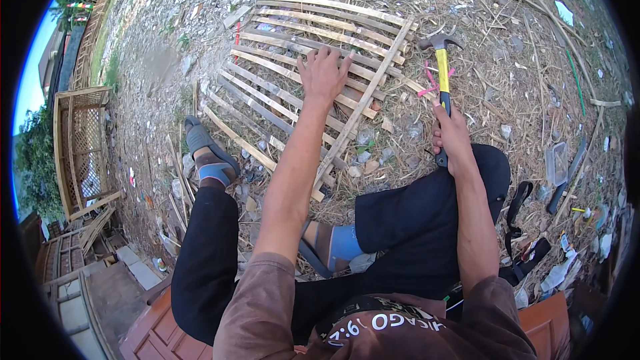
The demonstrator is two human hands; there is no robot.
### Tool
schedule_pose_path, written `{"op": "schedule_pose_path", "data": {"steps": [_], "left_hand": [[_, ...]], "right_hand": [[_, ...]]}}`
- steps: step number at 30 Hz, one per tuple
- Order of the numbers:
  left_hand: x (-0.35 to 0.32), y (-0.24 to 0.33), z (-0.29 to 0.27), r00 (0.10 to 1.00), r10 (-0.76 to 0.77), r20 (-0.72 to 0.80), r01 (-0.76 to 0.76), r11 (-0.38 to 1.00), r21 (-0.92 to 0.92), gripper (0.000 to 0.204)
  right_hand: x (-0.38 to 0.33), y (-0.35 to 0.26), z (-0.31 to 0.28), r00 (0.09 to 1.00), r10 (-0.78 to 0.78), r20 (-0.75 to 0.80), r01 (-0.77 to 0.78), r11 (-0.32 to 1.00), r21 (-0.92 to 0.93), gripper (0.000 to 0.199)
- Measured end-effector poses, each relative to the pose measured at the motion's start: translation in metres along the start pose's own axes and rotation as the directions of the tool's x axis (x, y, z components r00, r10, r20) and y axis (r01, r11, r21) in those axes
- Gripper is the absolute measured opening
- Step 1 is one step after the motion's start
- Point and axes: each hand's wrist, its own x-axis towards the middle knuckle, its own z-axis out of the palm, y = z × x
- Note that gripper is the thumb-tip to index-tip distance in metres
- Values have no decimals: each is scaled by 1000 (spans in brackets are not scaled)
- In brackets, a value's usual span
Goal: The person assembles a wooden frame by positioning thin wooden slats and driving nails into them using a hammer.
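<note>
My right hand grips a claw hammer by the dark lower end of its yellow and black handle. The steel head points away from me, just past the right end of the slats. My left hand rests on a panel of thin wooden slats, fingers spread over the middle ones. Several slats lie side by side on the ground with gaps between them, meeting one long crosspiece that slants along their right side. Pink ribbon lies beside the hammer handle.
Dry straw, wood chips and stones cover the ground. To the right are a clear plastic container, a black strap and litter. A lattice wooden frame stands at left. My sandalled feet flank the panel's near edge.
</note>
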Motion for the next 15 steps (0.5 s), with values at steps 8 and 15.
{"op": "schedule_pose_path", "data": {"steps": [8,15], "left_hand": [[-12,-8,9,985,85,-152,-93,995,-47,34],[-10,-15,17,977,110,-185,-129,987,-96,37]], "right_hand": [[-1,-2,1,1000,18,8,-19,999,33,28],[2,2,-1,999,17,32,-18,999,29,28]]}}
